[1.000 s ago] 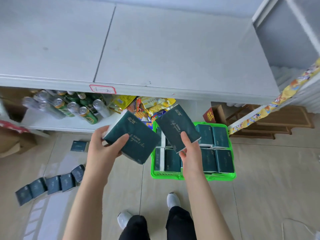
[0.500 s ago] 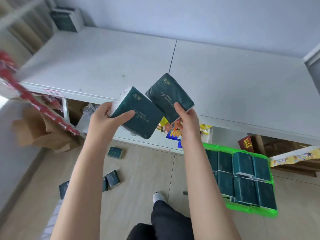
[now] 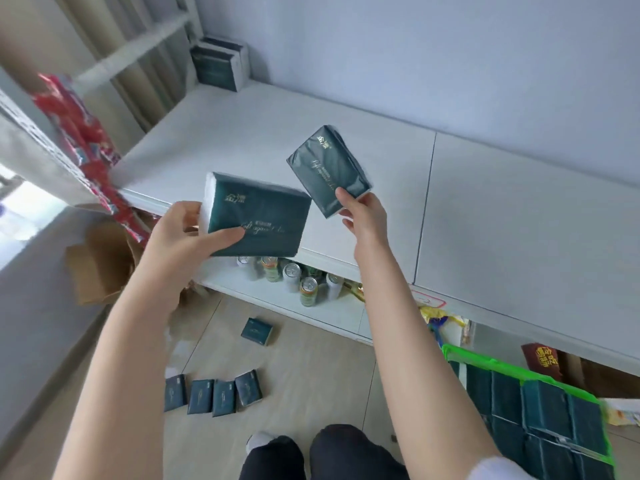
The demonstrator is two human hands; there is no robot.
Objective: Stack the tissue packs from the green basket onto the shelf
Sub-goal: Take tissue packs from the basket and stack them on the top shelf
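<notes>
Head view, looking down over both bare forearms toward a white shelf [image 3: 242,133].

Left hand [image 3: 180,237]: raised from the lower left, wrist bent back, thumb laid flat across the dark green face of a tissue pack [image 3: 259,220], remaining fingers curled behind its white left end. Pack held level, long side horizontal, over the front edge of the shelf.

Right hand [image 3: 363,216]: arm extended further forward, thumb tip on top and fingers below, pinching the near corner of a second tissue pack [image 3: 329,168]. That pack tilted on a diagonal, above the shelf surface, just beside the first one and not touching it.

Back left corner of the shelf: stacked tissue packs [image 3: 218,64] against the wall.

Lower right: green basket [image 3: 485,362] on the floor, filled with rows of basket packs [image 3: 540,407] standing close together.

Below the shelf: drink cans [image 3: 291,275] on a lower board. On the tiled floor: a row of floor packs [image 3: 211,396], one stray pack [image 3: 257,331] apart from it, a cardboard box [image 3: 100,265] at left.
</notes>
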